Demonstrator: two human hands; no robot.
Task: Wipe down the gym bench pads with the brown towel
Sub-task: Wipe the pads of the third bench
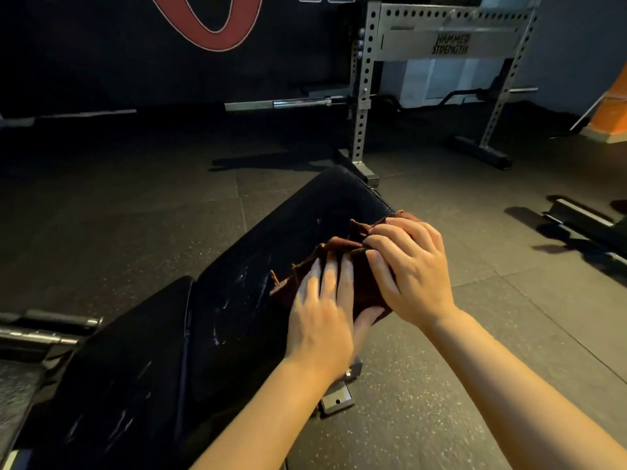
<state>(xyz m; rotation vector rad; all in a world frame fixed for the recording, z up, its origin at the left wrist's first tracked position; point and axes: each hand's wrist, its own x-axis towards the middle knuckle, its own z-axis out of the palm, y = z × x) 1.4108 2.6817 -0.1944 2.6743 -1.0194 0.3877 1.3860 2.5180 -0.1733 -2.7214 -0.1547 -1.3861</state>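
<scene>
Two hands on the brown towel (339,252) at the long pad's (288,232) right edge — left hand (322,310) flat, right hand (407,266) pinching a fold — white smears beside it still unwiped.

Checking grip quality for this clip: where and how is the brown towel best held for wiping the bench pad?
Probably the bunched upper folds of the brown towel, taken from above on the pad's right edge, where the right hand already gathers them; the left hand lies flat on the spread lower part.
</scene>
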